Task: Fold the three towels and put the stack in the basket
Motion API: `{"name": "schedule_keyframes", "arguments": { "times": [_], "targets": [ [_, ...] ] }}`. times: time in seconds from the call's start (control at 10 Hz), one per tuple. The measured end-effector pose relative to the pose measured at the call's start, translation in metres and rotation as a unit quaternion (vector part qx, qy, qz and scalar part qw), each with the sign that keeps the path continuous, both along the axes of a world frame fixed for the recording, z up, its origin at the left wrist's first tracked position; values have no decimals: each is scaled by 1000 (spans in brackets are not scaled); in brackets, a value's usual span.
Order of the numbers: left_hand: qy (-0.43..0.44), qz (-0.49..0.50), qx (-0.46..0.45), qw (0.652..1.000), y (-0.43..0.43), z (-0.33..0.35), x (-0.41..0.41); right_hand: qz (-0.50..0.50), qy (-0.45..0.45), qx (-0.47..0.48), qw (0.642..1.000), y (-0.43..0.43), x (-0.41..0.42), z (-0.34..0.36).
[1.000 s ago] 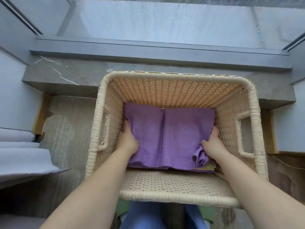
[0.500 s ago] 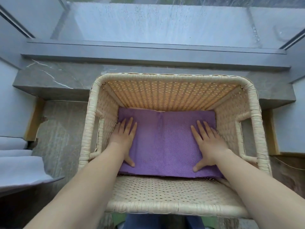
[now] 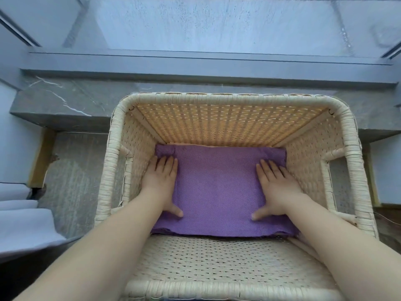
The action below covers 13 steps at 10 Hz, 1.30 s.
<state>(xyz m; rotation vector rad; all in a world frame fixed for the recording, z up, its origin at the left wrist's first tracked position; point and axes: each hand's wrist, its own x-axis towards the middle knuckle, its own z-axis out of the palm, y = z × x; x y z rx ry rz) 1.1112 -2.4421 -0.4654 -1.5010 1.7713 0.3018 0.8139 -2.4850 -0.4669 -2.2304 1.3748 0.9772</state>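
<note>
Woven basket (image 3: 217, 98) at centre, stone sill (image 3: 65, 101) beyond at 12 o'clock. Folded purple towels (image 3: 217, 192) flat on basket bottom, spanning wall to wall. Left hand (image 3: 161, 183) at 9 o'clock of towels, right hand (image 3: 275, 187) at 3 o'clock; each grip wide, fingers straight, pressing down.

Both bare arms reached forward and down from the lower corners of the view, angling slightly toward each other. The left forearm (image 3: 104, 242) and right forearm (image 3: 329, 242) ran straight into level wrists. The left hand (image 3: 161, 181) lay flat, palm down, with its fingers (image 3: 165, 165) straight, close together and pointing away from the body, and the left thumb (image 3: 176, 211) spread inward. The right hand (image 3: 274, 187) mirrored it, palm down with fingers extended and slightly fanned, the right thumb (image 3: 258, 215) stretched inward. The hands lay well apart, side by side.
</note>
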Motion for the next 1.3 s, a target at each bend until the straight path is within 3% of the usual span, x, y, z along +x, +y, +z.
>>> {"name": "schedule_keyframes", "arguments": {
  "times": [0.1,0.2,0.4,0.5,0.6,0.7,0.8,1.0,1.2,1.3],
  "targets": [
    [15,15,-40,999,-10,8,2,-56,-87,-151,983,-9,10,2],
    [-19,25,-28,999,-13,7,6,-83,-84,-151,981,-18,7,-6],
    [-61,10,17,998,-16,-6,5,-45,-17,-89,995,-20,-6,-26],
    [-26,15,28,999,-18,2,4,-61,-30,-58,996,-24,-3,-14],
    [-13,10,41,999,-13,13,2,10,-22,-28,999,-15,-9,4],
    [-69,-36,79,994,5,19,2,115,51,11,992,6,-18,21],
    [-122,-58,92,987,16,19,2,131,124,21,983,20,-14,23],
    [-141,-61,84,985,18,9,-2,128,151,-1,980,23,-9,15],
    [-85,-33,97,991,20,33,-7,96,75,21,992,19,-9,40],
    [36,8,57,998,23,65,-16,44,-17,0,999,19,-9,71]
  ]
}}
